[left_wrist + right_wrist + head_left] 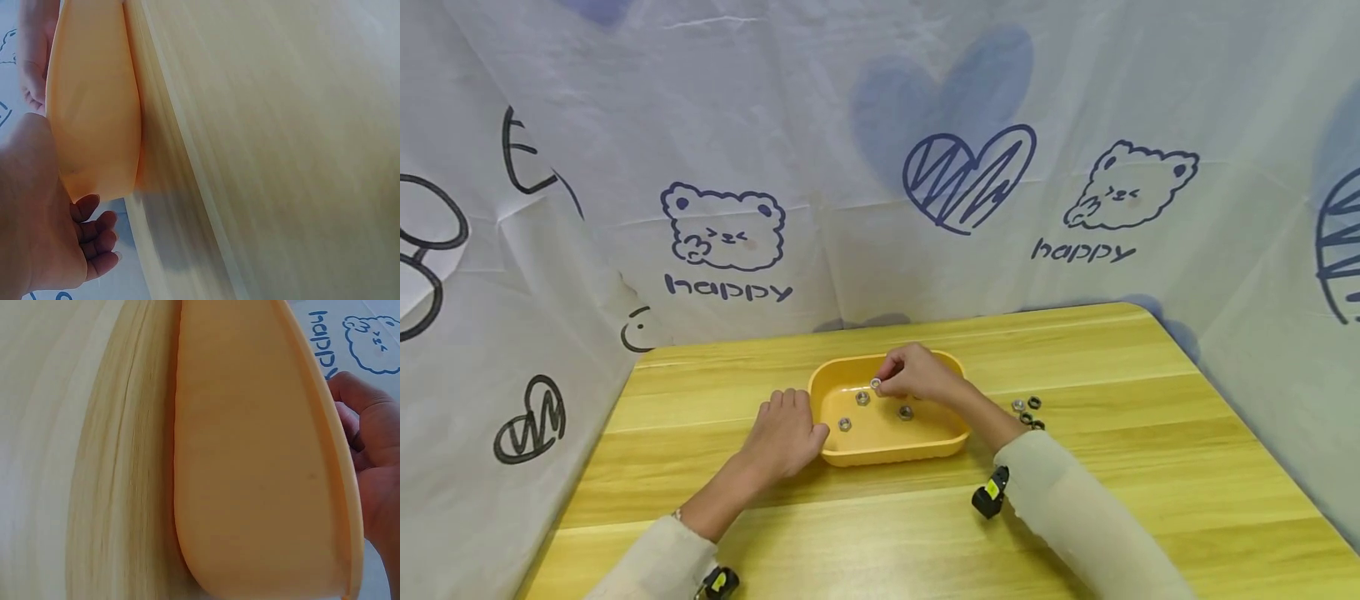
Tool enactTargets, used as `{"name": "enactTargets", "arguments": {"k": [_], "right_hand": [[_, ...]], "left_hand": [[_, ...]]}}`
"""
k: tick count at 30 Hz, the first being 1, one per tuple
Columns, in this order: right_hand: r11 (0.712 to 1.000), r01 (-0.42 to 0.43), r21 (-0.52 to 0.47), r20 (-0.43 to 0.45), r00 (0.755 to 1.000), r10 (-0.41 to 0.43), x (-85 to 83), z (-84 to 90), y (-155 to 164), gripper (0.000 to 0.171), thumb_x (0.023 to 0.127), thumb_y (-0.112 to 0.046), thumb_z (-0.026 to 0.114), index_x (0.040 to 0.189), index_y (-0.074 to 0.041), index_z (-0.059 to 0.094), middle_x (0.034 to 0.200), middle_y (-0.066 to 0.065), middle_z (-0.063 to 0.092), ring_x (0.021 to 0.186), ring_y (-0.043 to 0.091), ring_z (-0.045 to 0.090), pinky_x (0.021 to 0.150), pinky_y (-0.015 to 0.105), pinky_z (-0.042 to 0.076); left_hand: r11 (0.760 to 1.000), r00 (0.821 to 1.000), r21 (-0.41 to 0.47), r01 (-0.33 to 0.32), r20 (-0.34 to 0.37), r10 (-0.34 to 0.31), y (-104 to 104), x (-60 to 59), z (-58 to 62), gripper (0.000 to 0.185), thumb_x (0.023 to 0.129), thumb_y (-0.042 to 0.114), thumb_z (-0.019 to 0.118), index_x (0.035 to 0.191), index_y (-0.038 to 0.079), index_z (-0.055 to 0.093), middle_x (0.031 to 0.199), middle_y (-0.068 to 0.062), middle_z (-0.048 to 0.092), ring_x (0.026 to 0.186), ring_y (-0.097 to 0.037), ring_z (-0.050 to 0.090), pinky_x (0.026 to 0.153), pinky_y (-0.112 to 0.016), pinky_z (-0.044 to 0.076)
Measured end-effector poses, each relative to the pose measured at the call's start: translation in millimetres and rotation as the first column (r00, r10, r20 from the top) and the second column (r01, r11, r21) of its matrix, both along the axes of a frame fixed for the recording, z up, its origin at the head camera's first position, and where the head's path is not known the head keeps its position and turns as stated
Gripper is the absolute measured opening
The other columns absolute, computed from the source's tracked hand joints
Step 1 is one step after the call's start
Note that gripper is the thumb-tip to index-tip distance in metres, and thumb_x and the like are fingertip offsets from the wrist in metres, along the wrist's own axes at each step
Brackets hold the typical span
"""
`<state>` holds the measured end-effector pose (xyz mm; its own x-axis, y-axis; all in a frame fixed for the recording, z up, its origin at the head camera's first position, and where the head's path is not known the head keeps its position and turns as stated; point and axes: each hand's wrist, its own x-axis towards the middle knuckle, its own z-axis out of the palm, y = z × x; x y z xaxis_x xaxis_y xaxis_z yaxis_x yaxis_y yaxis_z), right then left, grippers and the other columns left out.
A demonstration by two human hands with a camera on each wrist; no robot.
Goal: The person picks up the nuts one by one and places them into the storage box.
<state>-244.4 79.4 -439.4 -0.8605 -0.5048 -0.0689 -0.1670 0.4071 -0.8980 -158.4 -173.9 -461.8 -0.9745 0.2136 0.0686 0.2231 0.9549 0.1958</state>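
Observation:
A yellow plastic tray (891, 457) with rounded corners lies on the table, and several metal hex nuts, one of them a silver nut (845, 424), are spread over its floor. My right hand (921, 375) reaches over the tray from the right and pinches a small hex nut (876, 383) between thumb and fingertips, above the tray floor. At the tray's left end, my left hand (786, 433) holds the rim, thumb at the front corner. In the left wrist view its fingers (100, 244) curl by the tray's outer end. The tray wall (256, 456) hides the pinched nut from the right wrist view.
Right of the tray, a small group of dark and silver nuts (1027, 417) lies on the wood-grain table (1150, 467), close to my right forearm. A white printed cloth (842, 250) hangs behind the table and along both sides.

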Motion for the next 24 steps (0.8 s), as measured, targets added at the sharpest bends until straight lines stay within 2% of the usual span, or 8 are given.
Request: {"name": "enactTargets", "arguments": {"k": [5,9,13,17,24], "right_hand": [[1.0,-0.013,0.018,-0.002,1.0,0.013,-5.5,-5.0,-10.3,0.014,0.081,-0.008,0.08,0.092,-0.002,0.074,0.078,0.002,0.071,0.066,0.01,0.059,0.064,0.023,0.051],[0.996,-0.045,0.071,-0.002,0.999,0.045,-6.8,-7.5,-17.0,0.011,0.082,-0.007,0.079,0.091,-0.002,0.075,0.079,0.003,0.071,0.066,0.01,0.059,0.062,0.023,0.051],[0.987,-0.068,0.145,-0.032,0.997,0.073,-6.8,-10.4,-21.5,0.009,0.085,-0.012,0.081,0.088,-0.006,0.075,0.079,0.002,0.071,0.063,0.011,0.056,0.058,0.023,0.047],[0.981,-0.064,0.181,-0.058,0.995,0.075,-6.6,-15.3,-25.0,0.009,0.082,-0.012,0.083,0.084,-0.008,0.075,0.076,-0.001,0.069,0.058,0.01,0.052,0.053,0.023,0.043],[0.979,-0.07,0.191,-0.071,0.994,0.085,-3.8,-24.6,-30.9,0.01,0.08,-0.008,0.084,0.08,-0.007,0.074,0.072,-0.002,0.063,0.048,0.009,0.042,0.044,0.023,0.036]], "left_hand": [[1.0,1.0,-0.004,-0.001,-0.013,0.001,0.7,-0.9,1.1,0.027,0.095,0.029,0.05,0.096,0.002,0.051,0.089,-0.011,0.046,0.085,-0.029,0.04,0.076,-0.039,0.033],[1.0,1.0,-0.002,-0.002,-0.008,0.002,0.8,-1.2,0.7,0.028,0.095,0.03,0.05,0.097,0.002,0.052,0.09,-0.01,0.048,0.085,-0.028,0.041,0.076,-0.039,0.033],[1.0,1.0,0.004,-0.003,-0.001,0.003,0.4,-1.3,0.7,0.028,0.095,0.029,0.05,0.098,0.001,0.052,0.09,-0.01,0.048,0.085,-0.028,0.041,0.076,-0.039,0.033],[1.0,1.0,0.014,-0.002,0.0,0.002,1.1,-1.3,0.5,0.027,0.095,0.028,0.051,0.097,0.001,0.052,0.089,-0.01,0.047,0.085,-0.028,0.041,0.075,-0.038,0.033],[1.0,1.0,0.017,0.0,-0.014,0.0,0.7,-1.4,-0.7,0.028,0.094,0.028,0.051,0.096,0.0,0.052,0.088,-0.011,0.047,0.083,-0.028,0.04,0.074,-0.037,0.032]]}}
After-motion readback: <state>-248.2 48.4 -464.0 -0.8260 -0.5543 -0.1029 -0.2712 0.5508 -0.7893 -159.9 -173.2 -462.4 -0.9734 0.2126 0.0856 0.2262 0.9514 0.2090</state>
